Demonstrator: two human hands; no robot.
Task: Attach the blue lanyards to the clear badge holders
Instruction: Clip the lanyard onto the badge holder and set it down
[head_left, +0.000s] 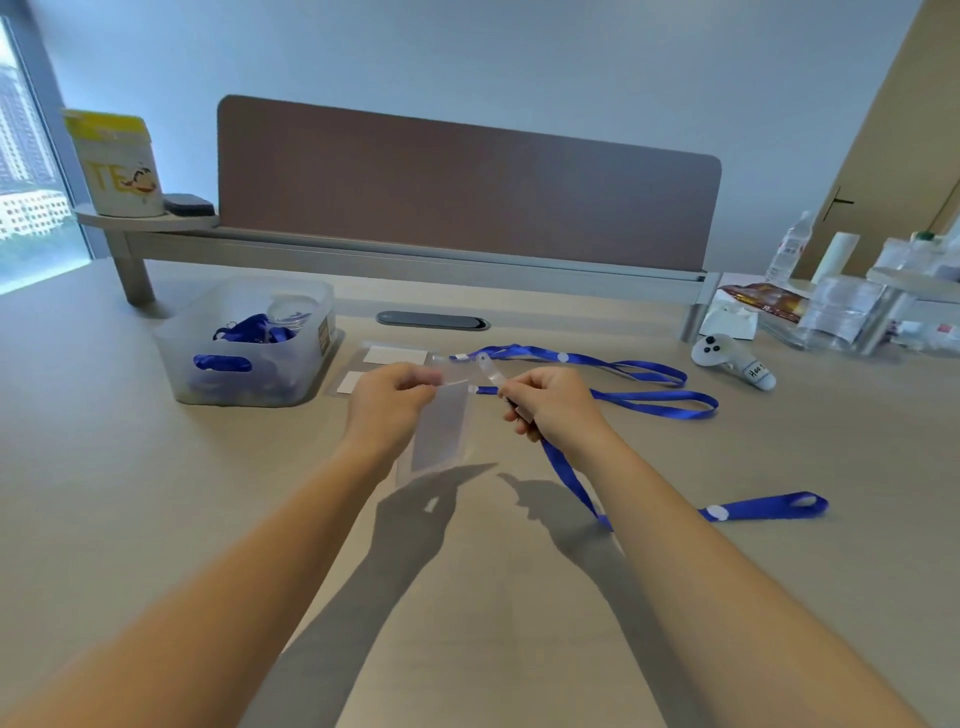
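So the left hand (395, 395) is pinched on the top edge of a clear holder (439, 431), which hangs down tilted just above the desk (156, 493). The right hand (545, 400) is closed around the end of a lanyard (566, 473), with its clear strap tab (488, 371) sticking up between the two hands, near the holder's top. The rest of that lanyard trails down onto the desk to the right. Looks like the threading step — tab into the slot.

A second lanyard (639, 384) lies further back on the desk, seemingly already joined to a holder, though I can't tell for sure. More holders (384, 364) lie flat behind the hands, and the bin (249, 343) on the left has more blue ones in it.

What could go wrong: the holder is floppy and held by one edge only, so it may twist away as the tab pushes in. The tab is see-through too, as is the slot — easy to miss and slide past it. And the trailing ribbon could drag or snag on the other lanyard.
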